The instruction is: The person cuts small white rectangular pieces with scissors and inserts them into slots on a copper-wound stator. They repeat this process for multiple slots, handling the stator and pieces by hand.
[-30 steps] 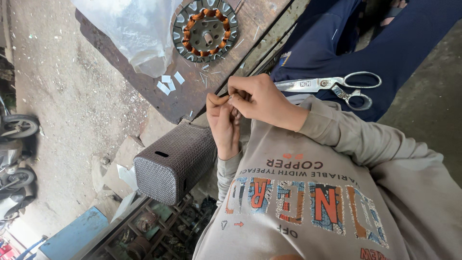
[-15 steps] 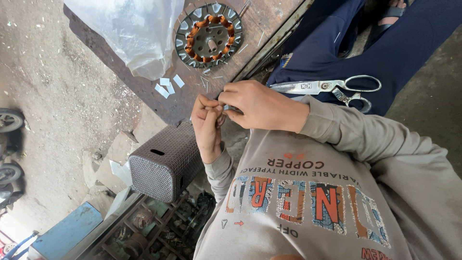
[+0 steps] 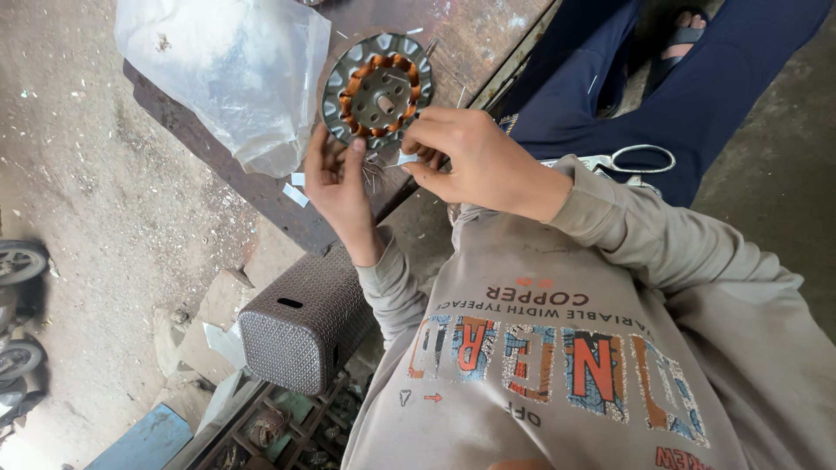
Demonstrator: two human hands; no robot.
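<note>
A round grey stator (image 3: 379, 87) with copper windings lies on a rusty metal table (image 3: 488, 35). My left hand (image 3: 338, 184) is just below its left edge, fingers curled, with a few thin wires (image 3: 371, 177) at its fingertips. My right hand (image 3: 483, 164) is beside the stator's lower right edge. It pinches a small white strip (image 3: 403, 160) between thumb and fingers. The two hands are close together, and their fingertips almost meet under the stator.
A crumpled clear plastic bag (image 3: 226, 74) lies left of the stator. Scissors (image 3: 631, 161) rest behind my right forearm. Blue-trousered legs (image 3: 697, 96) are at the top right. A grey textured box (image 3: 305, 318) stands below the table, with white scraps (image 3: 296, 193) nearby.
Both hands have risen from near my chest to the stator's lower edge. The left hand has opened its palm toward me; the right hand now pinches a white strip.
</note>
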